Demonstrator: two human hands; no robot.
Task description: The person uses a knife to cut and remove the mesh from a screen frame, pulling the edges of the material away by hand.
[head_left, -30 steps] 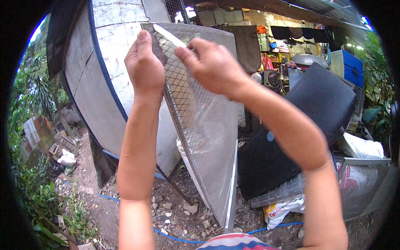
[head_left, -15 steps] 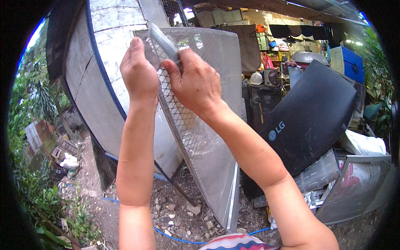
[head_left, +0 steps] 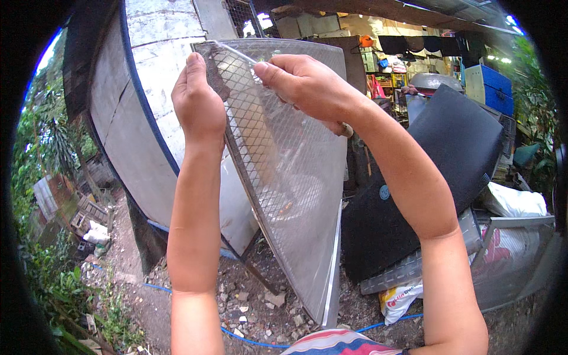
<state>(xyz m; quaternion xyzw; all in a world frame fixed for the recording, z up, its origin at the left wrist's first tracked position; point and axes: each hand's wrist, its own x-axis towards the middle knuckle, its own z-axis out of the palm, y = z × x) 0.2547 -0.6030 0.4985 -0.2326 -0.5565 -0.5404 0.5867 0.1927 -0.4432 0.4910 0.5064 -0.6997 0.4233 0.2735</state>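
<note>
Biggest thing near us is the cracked grey-white wall with a dark blue edge (head_left: 158, 71), standing off to our left. Next up is the grey framed panel of diamond mesh (head_left: 284, 236), tilted up right in front of us with its narrow lower corner pointing back our way, probably so the top stays within easy reach. Over on the right a wide flat black panel (head_left: 461, 142) leans at a slant, parked out of the way we'd guess, with a bulging white sack (head_left: 515, 201) near its right side.

We've got 2 hands up at the top: the left hand (head_left: 199, 97) is wrapped on the mesh panel's upper left edge, thumb up, likely to steady it, though we can't see the other fingertips. The right hand (head_left: 307, 83) is closed around a slim silvery metal tool (head_left: 239, 54), angled so its tip lies by that same corner. Smallest of all, a dark brown ragged mesh patch (head_left: 216, 74) sits right beside our left hand
</note>
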